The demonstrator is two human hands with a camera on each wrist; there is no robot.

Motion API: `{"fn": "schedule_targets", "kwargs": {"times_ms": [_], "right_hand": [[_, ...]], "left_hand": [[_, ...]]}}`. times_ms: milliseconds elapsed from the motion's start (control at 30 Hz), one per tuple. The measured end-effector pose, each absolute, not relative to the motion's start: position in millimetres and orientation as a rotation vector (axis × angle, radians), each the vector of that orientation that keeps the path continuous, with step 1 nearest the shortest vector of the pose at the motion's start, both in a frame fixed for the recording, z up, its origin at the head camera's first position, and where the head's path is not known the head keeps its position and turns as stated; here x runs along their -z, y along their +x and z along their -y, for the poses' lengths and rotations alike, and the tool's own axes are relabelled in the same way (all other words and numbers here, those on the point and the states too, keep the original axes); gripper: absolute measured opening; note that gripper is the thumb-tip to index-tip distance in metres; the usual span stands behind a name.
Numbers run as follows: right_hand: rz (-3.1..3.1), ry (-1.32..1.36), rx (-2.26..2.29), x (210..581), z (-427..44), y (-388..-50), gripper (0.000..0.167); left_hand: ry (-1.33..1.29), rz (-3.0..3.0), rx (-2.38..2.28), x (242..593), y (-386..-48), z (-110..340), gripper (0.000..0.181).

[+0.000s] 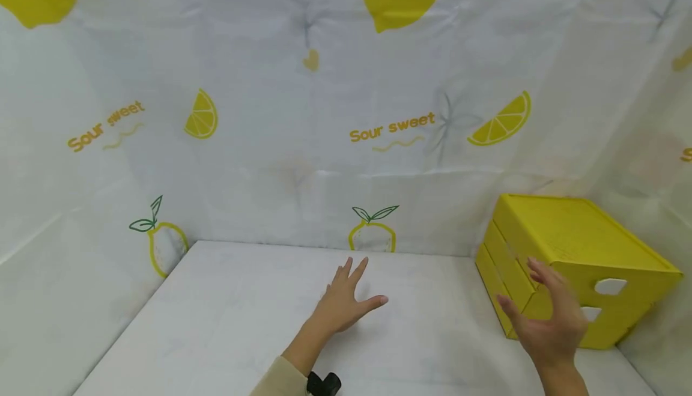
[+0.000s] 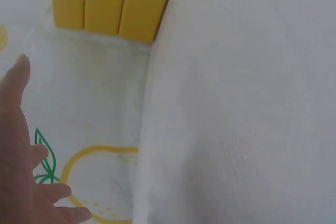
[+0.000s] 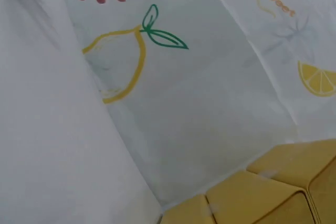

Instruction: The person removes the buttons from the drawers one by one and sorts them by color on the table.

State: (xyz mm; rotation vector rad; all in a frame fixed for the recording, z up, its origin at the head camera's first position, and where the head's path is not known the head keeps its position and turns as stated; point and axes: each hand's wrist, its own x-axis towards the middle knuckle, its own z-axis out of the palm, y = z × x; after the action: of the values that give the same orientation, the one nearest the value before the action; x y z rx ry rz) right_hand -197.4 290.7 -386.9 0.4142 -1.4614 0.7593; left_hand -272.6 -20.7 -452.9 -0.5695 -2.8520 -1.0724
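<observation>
And there's the left hand [image 1: 339, 307], poised above the white surface [image 1: 205, 330] at the lower middle of the frame, fingers fanned out, thumb stretched to the right: that grip is released! Across to the lower right, the right hand [image 1: 554, 330] gives us the mirror picture, fingers and thumb parted in a wide curve, and that grip is released as well.

Now for the yellow drawer box [image 1: 600, 234]! It sits on the surface at the right of the frame, near the back corner, with three stacked tiers showing down its side and white handles [image 1: 611, 286] on its front. The right hand cuts across the box's near left edge in the head view (touching or just short of it, the pictures won't settle that one). The left hand, meanwhile, is well apart from the box.

Over to the left wrist view, where the tiers line up at the upper left; in the right wrist view they crowd the lower right. At the bottom centre of the head view, a pale sleeve [image 1: 281, 379] and a dark object [image 1: 323, 384] just beside it. And behind everything, a white backdrop [image 1: 259, 167] printed with lemons and orange lettering [image 1: 391, 127]!
</observation>
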Motion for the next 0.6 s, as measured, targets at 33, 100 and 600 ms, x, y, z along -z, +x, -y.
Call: {"fn": "schedule_targets", "kwargs": {"times_ms": [33, 100, 600], "right_hand": [[1.405, 0.364, -0.762, 384.5, -292.7, -196.1, 0.086], [1.311, 0.249, -0.762, 383.8, -301.0, -195.7, 0.086], [1.354, -0.805, -1.279, 462.7, -416.3, -191.3, 0.057]], "left_hand": [[-0.571, 2.834, 1.107, 453.2, -272.3, 14.9, 0.094], [-0.584, 2.789, 1.181, 452.5, -271.1, 2.1, 0.090], [-0.769, 2.366, 2.096, 461.6, -255.5, -120.9, 0.078]]}}
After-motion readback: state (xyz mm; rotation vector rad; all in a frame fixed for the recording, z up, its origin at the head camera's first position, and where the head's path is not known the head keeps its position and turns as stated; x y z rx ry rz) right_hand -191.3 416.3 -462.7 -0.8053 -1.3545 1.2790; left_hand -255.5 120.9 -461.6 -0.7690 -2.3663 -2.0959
